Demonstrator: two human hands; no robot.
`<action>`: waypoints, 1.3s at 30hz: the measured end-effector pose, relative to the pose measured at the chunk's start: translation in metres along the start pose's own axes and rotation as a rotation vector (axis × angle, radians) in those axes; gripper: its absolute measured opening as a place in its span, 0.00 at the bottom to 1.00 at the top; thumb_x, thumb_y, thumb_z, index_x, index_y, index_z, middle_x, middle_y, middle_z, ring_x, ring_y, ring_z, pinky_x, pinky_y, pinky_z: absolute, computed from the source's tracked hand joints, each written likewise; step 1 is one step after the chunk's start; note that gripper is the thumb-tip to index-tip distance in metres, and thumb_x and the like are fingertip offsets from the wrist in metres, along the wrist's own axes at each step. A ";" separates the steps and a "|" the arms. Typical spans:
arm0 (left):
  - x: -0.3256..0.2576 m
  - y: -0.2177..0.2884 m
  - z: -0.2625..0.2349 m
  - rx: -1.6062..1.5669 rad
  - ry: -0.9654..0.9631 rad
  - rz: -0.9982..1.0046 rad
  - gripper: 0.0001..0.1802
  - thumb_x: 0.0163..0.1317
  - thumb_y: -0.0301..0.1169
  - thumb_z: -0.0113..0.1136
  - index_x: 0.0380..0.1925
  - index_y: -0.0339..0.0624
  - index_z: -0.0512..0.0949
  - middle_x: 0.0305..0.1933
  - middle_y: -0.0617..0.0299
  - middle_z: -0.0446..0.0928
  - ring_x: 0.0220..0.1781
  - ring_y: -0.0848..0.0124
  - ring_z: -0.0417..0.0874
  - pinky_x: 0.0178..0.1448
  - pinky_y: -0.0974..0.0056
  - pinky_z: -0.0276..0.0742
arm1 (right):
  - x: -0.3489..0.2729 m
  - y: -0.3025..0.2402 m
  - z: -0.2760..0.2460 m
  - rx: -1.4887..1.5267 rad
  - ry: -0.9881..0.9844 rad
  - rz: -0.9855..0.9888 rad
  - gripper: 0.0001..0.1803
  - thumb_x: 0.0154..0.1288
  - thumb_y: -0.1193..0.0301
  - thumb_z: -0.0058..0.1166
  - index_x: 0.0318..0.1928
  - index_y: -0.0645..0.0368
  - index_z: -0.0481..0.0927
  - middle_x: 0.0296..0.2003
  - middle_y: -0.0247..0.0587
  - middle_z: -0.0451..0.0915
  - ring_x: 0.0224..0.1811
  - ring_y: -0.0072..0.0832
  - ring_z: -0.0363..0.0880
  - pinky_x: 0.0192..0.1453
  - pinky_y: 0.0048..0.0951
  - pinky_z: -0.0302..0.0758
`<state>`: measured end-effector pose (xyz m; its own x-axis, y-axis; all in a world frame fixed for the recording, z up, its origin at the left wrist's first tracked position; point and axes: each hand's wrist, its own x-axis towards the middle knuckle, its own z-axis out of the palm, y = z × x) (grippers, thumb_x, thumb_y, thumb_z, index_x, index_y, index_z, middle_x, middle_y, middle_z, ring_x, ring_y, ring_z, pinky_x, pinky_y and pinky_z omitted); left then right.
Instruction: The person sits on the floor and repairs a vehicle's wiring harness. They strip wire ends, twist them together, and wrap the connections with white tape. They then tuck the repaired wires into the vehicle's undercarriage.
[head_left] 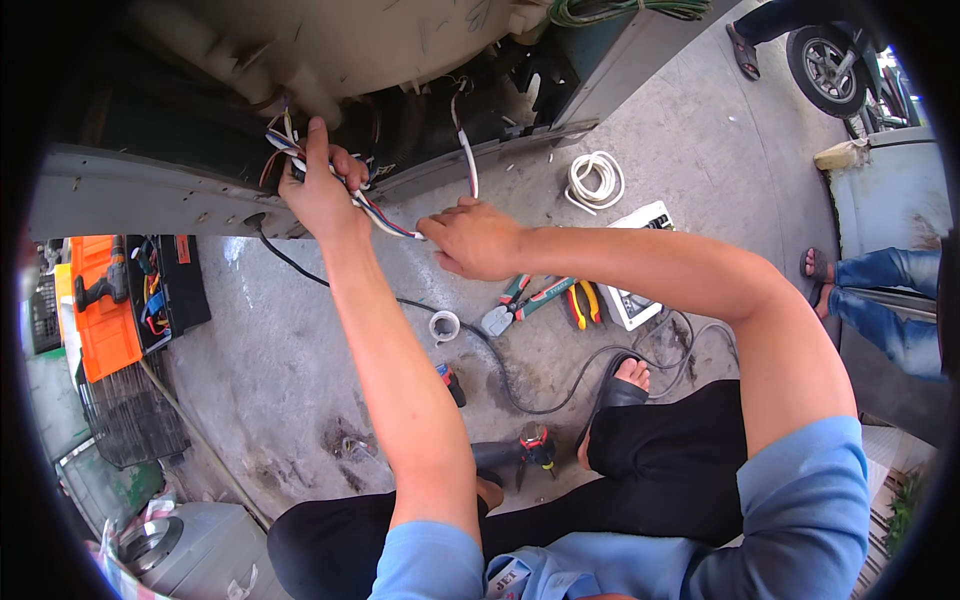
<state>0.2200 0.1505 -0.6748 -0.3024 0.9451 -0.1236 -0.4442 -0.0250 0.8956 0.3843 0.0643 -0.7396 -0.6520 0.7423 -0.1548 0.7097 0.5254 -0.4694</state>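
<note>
My left hand (322, 185) is closed around a bundle of multicoloured wires (375, 214) at the lower opening of a grey appliance cabinet (180, 190). A large pale tub (360, 50) fills the space above it. To the right, my right hand (478, 240) pinches the same bundle where it meets a white sleeve, its fingertips partly hidden. Another white-sleeved wire run (467, 160) hangs from under the tub and passes behind that hand. What lies inside my left palm is hidden.
Cable cutters (525, 305), yellow-red pliers (583, 303), a white box (630, 305), a coil of white cable (595, 182) and a tape roll (444, 325) lie on the floor. A black cord (490, 345) winds across it. An orange toolbox (105, 345) stands left; two other people's feet show right.
</note>
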 end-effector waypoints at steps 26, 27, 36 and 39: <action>-0.003 -0.019 -0.013 -0.013 -0.156 0.179 0.17 0.70 0.30 0.69 0.27 0.42 0.70 0.15 0.64 0.67 0.13 0.73 0.67 0.20 0.65 0.65 | 0.035 0.110 -0.075 0.097 0.595 0.666 0.23 0.70 0.57 0.55 0.57 0.58 0.82 0.51 0.52 0.86 0.56 0.49 0.85 0.60 0.49 0.81; -0.002 -0.020 -0.017 -0.028 -0.162 0.183 0.17 0.70 0.29 0.69 0.27 0.42 0.70 0.15 0.64 0.67 0.13 0.73 0.67 0.20 0.65 0.66 | 0.045 0.113 -0.075 0.086 0.587 0.719 0.24 0.71 0.55 0.54 0.58 0.58 0.83 0.51 0.54 0.86 0.56 0.50 0.86 0.60 0.49 0.82; 0.004 -0.023 -0.020 -0.040 -0.168 0.166 0.17 0.69 0.27 0.67 0.24 0.43 0.69 0.16 0.65 0.66 0.13 0.73 0.66 0.24 0.62 0.68 | 0.102 0.146 -0.060 0.330 0.601 0.828 0.26 0.62 0.62 0.67 0.56 0.64 0.82 0.53 0.63 0.84 0.61 0.53 0.83 0.65 0.46 0.79; 0.006 -0.025 -0.017 -0.062 -0.192 0.139 0.17 0.68 0.26 0.67 0.24 0.43 0.69 0.16 0.65 0.66 0.14 0.73 0.66 0.24 0.61 0.68 | 0.095 0.153 -0.060 0.131 0.463 0.771 0.22 0.62 0.65 0.65 0.53 0.65 0.84 0.53 0.64 0.84 0.60 0.53 0.83 0.65 0.46 0.80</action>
<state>0.2151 0.1514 -0.7047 -0.2009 0.9757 0.0880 -0.4627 -0.1737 0.8694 0.4470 0.2399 -0.7740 0.1838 0.9762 -0.1152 0.8503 -0.2167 -0.4796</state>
